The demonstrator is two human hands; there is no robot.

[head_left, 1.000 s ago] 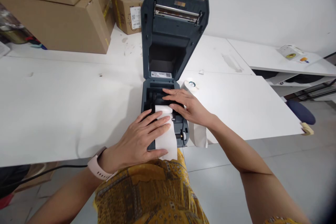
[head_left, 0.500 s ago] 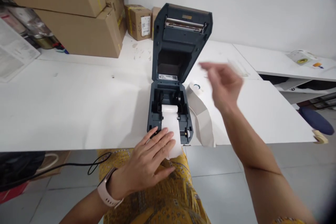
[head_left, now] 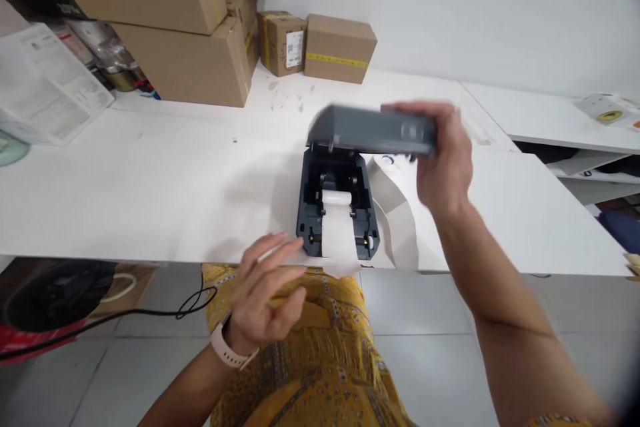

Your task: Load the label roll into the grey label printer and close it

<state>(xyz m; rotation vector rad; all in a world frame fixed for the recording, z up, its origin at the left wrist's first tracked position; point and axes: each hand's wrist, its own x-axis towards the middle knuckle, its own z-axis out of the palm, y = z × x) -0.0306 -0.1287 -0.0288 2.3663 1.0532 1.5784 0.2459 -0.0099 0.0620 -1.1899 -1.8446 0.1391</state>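
White table (head_left: 165, 193), printer (head_left: 363, 217) lengthwise toward person (head_left: 320, 353), lid (head_left: 370, 128) raised

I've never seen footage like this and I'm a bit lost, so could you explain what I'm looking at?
No robot here: these are a person's bare hands, seen from a camera worn on their head, looking down. On the white table sits a label printer, its hinged lid partly open. The right hand grips the lid's edge. The left hand is near the printer's front, seemingly holding nothing. Inside is a white paper roll, its strip hanging over the front. A loose paper strip lies to the right; cardboard boxes stand behind.
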